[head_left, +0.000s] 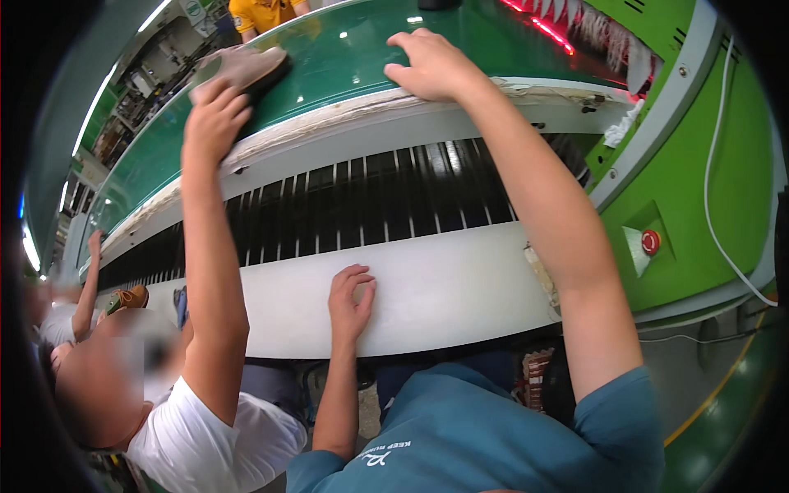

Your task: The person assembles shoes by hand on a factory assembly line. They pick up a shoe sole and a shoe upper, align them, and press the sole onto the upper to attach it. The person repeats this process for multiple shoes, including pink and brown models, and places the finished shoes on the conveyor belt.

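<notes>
A long green belt (345, 66) is stretched across the top, with a worn pale edge on its near side. On the right, a big bright green machine (699, 189) is seen, and the belt is led in under its hanging fringe (608, 41), where a red light (552, 36) is lit. Below the belt, a black strip (362, 201) is crossed by thin pale bars. In front of that, a smooth white board (452, 287) is laid flat.

On the left, a co-worker in a white shirt (214, 444) is seen. Far off at the top, part of a person in a yellow shirt (267, 12) is shown.

A pale shoe (246, 66) with a dark sole is held at its left end, over the belt, by the co-worker's hand (215, 123). Whether the belt is touched by the shoe cannot be told.

The right hand (436, 66) is held out over the belt, well apart from the shoe, with thumb and fingers spread. The left hand (353, 304) is held over the board, its fingers softly bent and its thumb apart; whether the board is touched cannot be told.

A round red button (651, 241) is set into the machine.
</notes>
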### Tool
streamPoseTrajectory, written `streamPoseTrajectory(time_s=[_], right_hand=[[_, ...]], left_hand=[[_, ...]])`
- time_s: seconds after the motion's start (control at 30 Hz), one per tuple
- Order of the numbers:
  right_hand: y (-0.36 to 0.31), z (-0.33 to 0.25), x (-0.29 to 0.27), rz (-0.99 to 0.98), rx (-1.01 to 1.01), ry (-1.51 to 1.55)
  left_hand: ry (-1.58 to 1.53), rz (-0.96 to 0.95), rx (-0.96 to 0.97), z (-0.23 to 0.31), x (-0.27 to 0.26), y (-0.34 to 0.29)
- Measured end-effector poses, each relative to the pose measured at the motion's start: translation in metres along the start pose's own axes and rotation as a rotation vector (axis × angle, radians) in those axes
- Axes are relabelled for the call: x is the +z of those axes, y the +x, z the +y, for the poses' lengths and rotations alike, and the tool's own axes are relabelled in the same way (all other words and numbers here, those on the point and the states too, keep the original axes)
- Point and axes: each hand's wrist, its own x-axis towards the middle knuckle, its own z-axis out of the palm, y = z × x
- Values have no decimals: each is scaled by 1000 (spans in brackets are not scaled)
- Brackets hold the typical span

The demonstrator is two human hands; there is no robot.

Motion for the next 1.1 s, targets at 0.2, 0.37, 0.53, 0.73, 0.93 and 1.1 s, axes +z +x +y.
streamPoseTrajectory(time_s=[0.2,0.37,0.53,0.73,0.93,1.1], right_hand=[[5,5,5,-16,-34,-72],[14,23,7,26,-226,-97],[10,6,0,-14,-240,-53],[8,-9,-3,-65,-162,33],[9,-10,-1,-69,-170,62],[8,-12,-1,-93,-159,59]], left_hand=[[15,-19,-26,3,-3,0],[2,-15,8,-1,-16,-2],[-14,17,11,-9,-20,-7],[-51,30,6,-12,-23,-10],[-40,20,-18,-14,-22,-10],[-31,12,-24,-13,-23,-10]])
